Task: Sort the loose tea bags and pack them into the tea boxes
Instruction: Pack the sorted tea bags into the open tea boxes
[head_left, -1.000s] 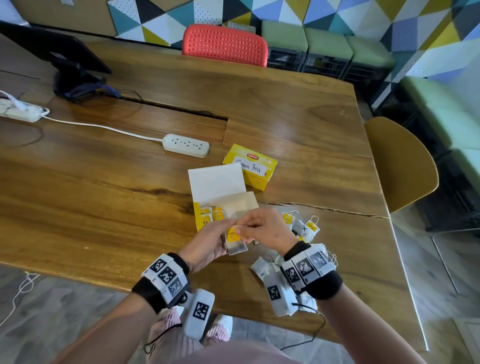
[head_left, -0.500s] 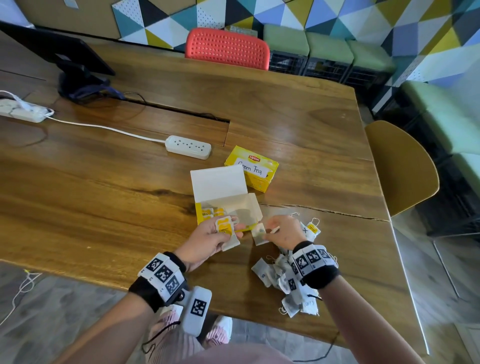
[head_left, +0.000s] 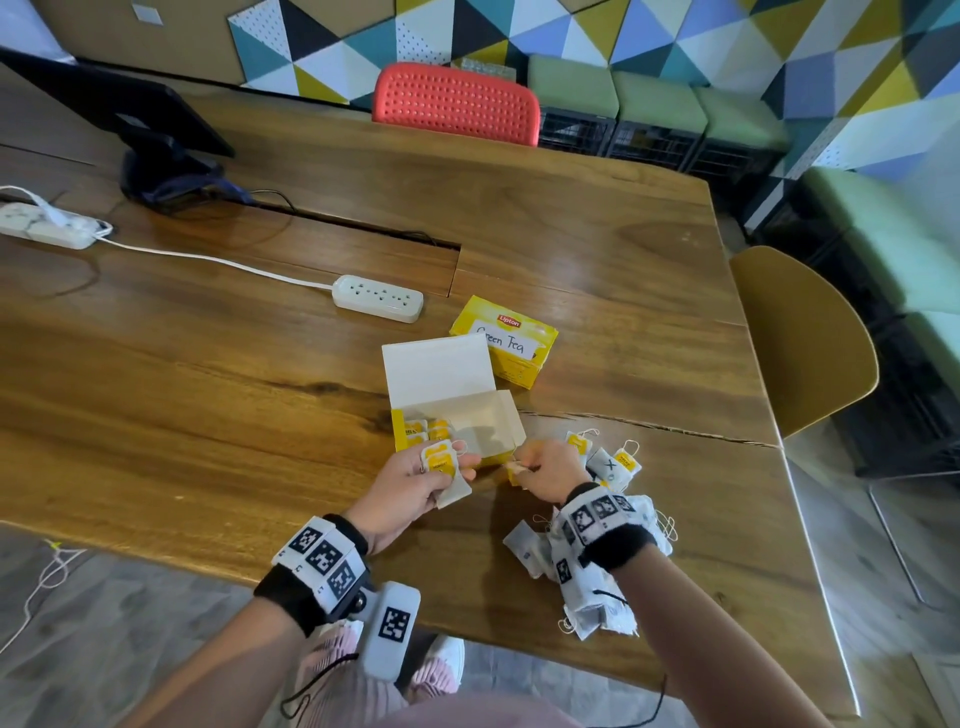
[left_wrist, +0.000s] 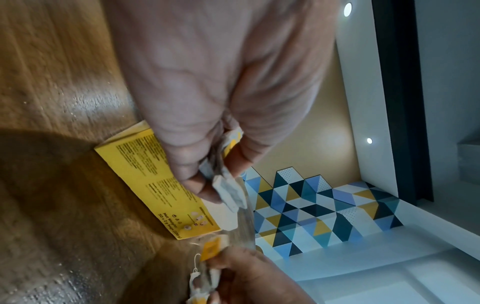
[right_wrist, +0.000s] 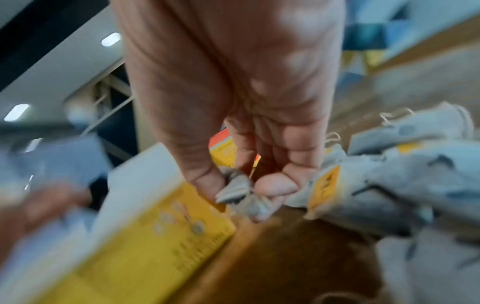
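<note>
An open yellow tea box (head_left: 457, 415) with its white lid up lies on the wooden table (head_left: 208, 395), a few yellow-tagged bags in its left end. My left hand (head_left: 415, 483) holds a tea bag (head_left: 441, 462) with a yellow tag just in front of the box; the left wrist view shows the bag (left_wrist: 228, 185) pinched between thumb and fingers. My right hand (head_left: 545, 467) pinches another tea bag (right_wrist: 239, 191) beside the box's right front corner. A shut yellow box (head_left: 506, 340) labelled Green Tea lies behind. Loose tea bags (head_left: 613, 462) are heaped under and right of my right wrist.
A white power strip (head_left: 378, 298) with its cable lies left of the boxes. A dark monitor stand (head_left: 161, 176) is at the far left. A red chair (head_left: 457, 104) stands at the far edge, a yellow chair (head_left: 800, 338) at the right edge.
My hands have drawn apart: the left has taken its yellow-tagged bag up to the box's front, and the right has moved right and down with a second bag.
</note>
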